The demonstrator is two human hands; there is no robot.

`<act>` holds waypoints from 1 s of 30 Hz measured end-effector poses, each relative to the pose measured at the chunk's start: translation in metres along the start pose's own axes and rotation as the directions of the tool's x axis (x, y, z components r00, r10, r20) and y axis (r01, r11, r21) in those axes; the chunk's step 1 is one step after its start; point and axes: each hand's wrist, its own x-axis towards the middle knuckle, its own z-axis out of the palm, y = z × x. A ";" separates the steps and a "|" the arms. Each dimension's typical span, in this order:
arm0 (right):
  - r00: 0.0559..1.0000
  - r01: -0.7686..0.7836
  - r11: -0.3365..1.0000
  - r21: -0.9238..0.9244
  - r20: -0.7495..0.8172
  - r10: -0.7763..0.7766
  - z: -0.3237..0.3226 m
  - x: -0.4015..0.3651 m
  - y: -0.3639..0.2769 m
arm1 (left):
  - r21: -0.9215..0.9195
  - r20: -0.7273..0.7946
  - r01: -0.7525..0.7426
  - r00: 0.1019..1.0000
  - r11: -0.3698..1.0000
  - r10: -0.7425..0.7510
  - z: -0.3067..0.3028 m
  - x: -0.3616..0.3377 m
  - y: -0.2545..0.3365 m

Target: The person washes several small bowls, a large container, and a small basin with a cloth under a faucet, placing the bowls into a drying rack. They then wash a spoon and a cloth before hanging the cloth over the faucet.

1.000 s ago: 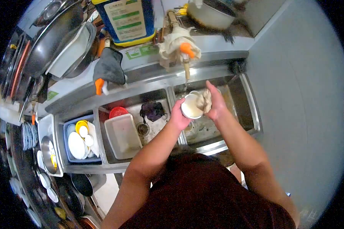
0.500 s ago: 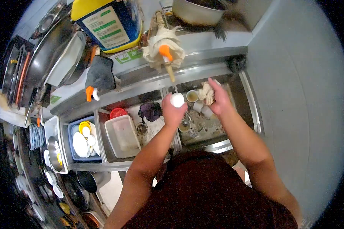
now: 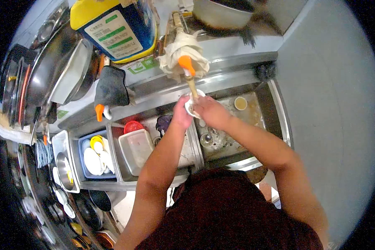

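My left hand (image 3: 182,113) grips a small white cup (image 3: 192,104) by its left side, under the faucet spout (image 3: 193,89) wrapped in pale cloth (image 3: 185,54). My right hand (image 3: 212,112) reaches to the cup from the right, its fingers closed at the opening; what they hold there is hidden. Both hands are over the right end of the divider between two sink basins. A cup of yellowish liquid (image 3: 240,103) stands in the right basin (image 3: 254,125), with a round drain fitting (image 3: 206,140) nearer me.
Left of my hands are a pale tub (image 3: 135,152), a red bowl (image 3: 133,127) and a dark cloth (image 3: 163,124). Farther left, a blue bin (image 3: 98,175) holds white dishes. Behind the sink stand a large blue-yellow jug (image 3: 112,37) and a pot (image 3: 223,14).
My right hand has moved left from the basin to the cup. The cup in my left hand now shows its opening beneath the spout. The view has shifted slightly.
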 end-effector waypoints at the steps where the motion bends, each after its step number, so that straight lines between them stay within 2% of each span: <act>1: 0.978 -0.195 0.971 0.137 0.104 0.182 -0.001 0.008 -0.005 | 0.030 -0.012 -0.071 0.997 0.997 0.071 0.000 0.003 -0.002; 2: 0.912 -0.392 0.886 0.248 0.229 0.340 -0.001 0.015 -0.010 | -0.076 -0.126 0.010 0.992 0.997 -0.019 -0.004 0.008 -0.007; 3: 0.911 -0.395 0.885 0.247 0.229 0.343 0.003 0.019 -0.015 | -0.076 -0.125 0.013 0.992 0.997 -0.022 -0.009 0.011 -0.009; 5: 0.802 -0.550 0.540 0.637 0.223 0.554 0.019 0.021 -0.021 | -0.135 -0.157 -0.055 0.987 0.989 0.033 -0.013 0.015 -0.010; 6: 0.892 -0.378 0.703 0.602 0.033 0.451 0.028 0.015 -0.020 | -0.155 -0.234 0.103 0.962 0.983 -0.137 -0.012 0.013 -0.003; 7: 0.889 -0.385 0.697 0.605 0.042 0.455 0.026 0.008 -0.011 | -0.159 -0.241 0.109 0.959 0.981 -0.145 0.000 0.002 0.011; 8: 0.984 -0.093 0.929 0.357 -0.110 0.141 0.019 0.003 0.006 | -0.062 -0.131 0.210 0.967 0.976 -0.217 0.013 -0.006 0.027; 9: 0.964 0.226 0.973 0.043 -0.156 -0.217 0.015 0.000 0.016 | 0.046 -0.023 0.298 0.955 0.954 -0.297 0.019 -0.008 0.036; 10: 0.991 0.123 0.989 0.078 -0.060 -0.119 0.020 -0.002 0.015 | 0.049 -0.041 0.282 0.959 0.958 -0.280 0.013 -0.003 0.035; 11: 0.992 0.118 0.990 0.077 -0.057 -0.114 0.018 0.005 0.006 | 0.049 -0.039 0.287 0.958 0.957 -0.285 0.014 -0.001 0.026; 12: 0.969 -0.248 0.912 0.328 0.066 0.239 0.018 0.015 -0.005 | 0.044 -0.126 0.055 0.991 0.998 -0.049 0.017 0.001 0.011; 13: 0.814 -0.574 0.649 0.498 0.264 0.517 0.019 0.019 -0.014 | 0.061 -0.209 -0.179 0.960 0.982 0.188 0.022 0.000 0.000; 14: 0.832 -0.515 0.680 0.522 0.115 0.543 0.029 0.014 -0.017 | 0.094 -0.206 -0.259 0.939 0.961 0.274 0.024 -0.003 -0.007; 15: 0.829 -0.519 0.675 0.524 0.116 0.547 0.028 0.008 -0.010 | 0.097 -0.206 -0.254 0.941 0.962 0.269 0.019 -0.003 0.000; 16: 0.975 -0.179 0.905 0.385 -0.057 0.217 0.023 -0.001 0.003 | 0.112 -0.101 0.055 0.994 0.992 -0.044 0.020 -0.009 0.020; 17: 0.972 0.201 0.965 0.171 -0.159 -0.174 0.019 -0.011 0.014 | 0.158 0.001 0.351 0.935 0.923 -0.355 0.021 -0.009 0.035; 18: 0.978 0.198 0.968 0.155 -0.094 -0.185 0.021 -0.022 0.016 | 0.290 -0.045 0.375 0.924 0.880 -0.379 0.006 0.000 0.031; 19: 0.979 0.195 0.968 0.158 -0.095 -0.181 0.021 -0.019 0.009 | 0.291 -0.048 0.379 0.923 0.879 -0.382 -0.003 0.007 0.016; 20: 0.985 -0.175 0.933 0.315 0.071 0.160 0.019 -0.010 -0.004 | 0.181 -0.129 0.191 0.977 0.965 -0.169 -0.009 0.013 -0.004; 21: 0.852 -0.523 0.756 0.393 0.271 0.449 0.017 -0.001 -0.015 | 0.093 -0.222 -0.026 0.974 0.995 0.047 -0.009 0.018 -0.012; 22: 0.781 -0.592 0.571 0.568 0.233 0.579 0.012 0.005 -0.026 | 0.101 -0.212 -0.028 0.976 0.994 0.049 -0.004 0.021 -0.005; 23: 0.778 -0.595 0.566 0.570 0.231 0.585 0.012 -0.001 -0.018 | 0.120 -0.139 0.082 0.988 0.989 -0.065 0.002 0.016 0.004; 24: 0.949 -0.285 0.871 0.399 -0.007 0.314 0.013 -0.014 -0.008 | 0.146 -0.075 0.198 0.979 0.969 -0.189 0.006 0.007 0.012; 25: 0.985 0.076 0.991 0.113 -0.161 -0.057 0.012 -0.021 0.002 | 0.181 -0.008 0.303 0.952 0.936 -0.307 0.009 0.003 0.020; 26: 0.989 0.120 0.978 0.171 -0.111 -0.102 0.015 -0.023 0.007 | 0.302 -0.020 0.344 0.935 0.889 -0.355 0.010 0.001 0.024; 27: 0.988 0.116 0.978 0.170 -0.116 -0.097 0.022 -0.022 0.005 | 0.308 -0.021 0.345 0.934 0.887 -0.357 0.008 0.003 0.017; 28: 0.975 -0.210 0.915 0.345 0.003 0.222 0.023 -0.015 -0.007 | 0.167 -0.101 0.191 0.979 0.967 -0.176 0.003 0.006 0.002; 29: 0.854 -0.509 0.725 0.464 0.166 0.494 0.020 -0.007 -0.019 | 0.041 -0.200 0.008 0.980 0.999 0.000 0.009 0.005 -0.009; 30: 0.818 -0.524 0.625 0.579 0.136 0.559 0.013 -0.002 -0.026 | 0.237 -0.216 -0.181 0.948 0.955 0.234 0.015 0.003 -0.019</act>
